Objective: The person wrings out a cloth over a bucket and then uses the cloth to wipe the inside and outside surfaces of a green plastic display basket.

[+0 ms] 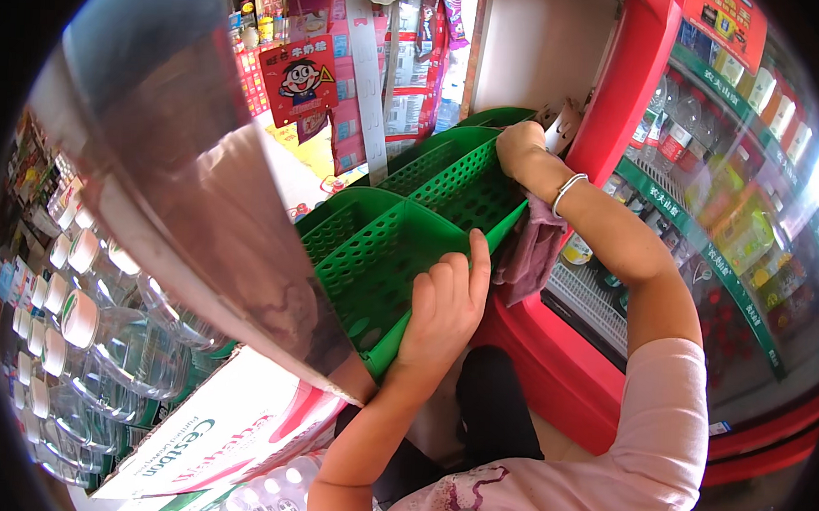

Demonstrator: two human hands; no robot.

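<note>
Before me is a green plastic rack of divided baskets (411, 218) with perforated walls; the compartments I can see into hold nothing. My left hand (445, 305) lies over its front rim, index finger raised and the other fingers curled; the thumb is hidden. At the far right end, my right hand (521, 153) is closed at the rack's upper edge, its fingertips out of sight. A mauve cloth (532, 250) hangs just below my right wrist, outside the rack; what holds it cannot be told.
To the right stands a red drinks cooler (548, 371) with bottles behind glass. A shiny metal panel (200, 178) rises close on the left. Large capped water bottles (138, 339) and a white carton (217, 425) stand lower left. Packaged snacks (307, 80) hang beyond the rack.
</note>
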